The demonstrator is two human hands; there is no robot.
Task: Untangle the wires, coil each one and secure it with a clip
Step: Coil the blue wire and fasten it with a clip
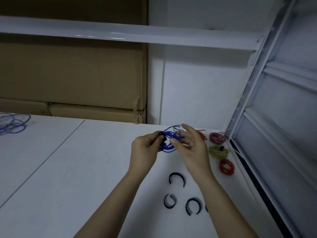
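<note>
White laminate worktop (68, 169) is filling the lower frame, with brown cardboard boxes (72, 74) stacked behind it. Left hand (145, 146) and right hand (192, 148) are holding a blue wire coil (169, 141) just above the surface, near the back edge. Left fingers are curling round the coil's left side, pinching a dark clip (163, 136) against it; right thumb and fingers are pinching the coil's right side, forefinger extended. Loose blue wire (12, 125) is lying far left. Right of the hands: pink (217, 137), yellow-green (218, 151) and red (226, 166) clipped coils (one further red wire partly hidden). Three dark open clips (176, 180) are lying nearer.
</note>
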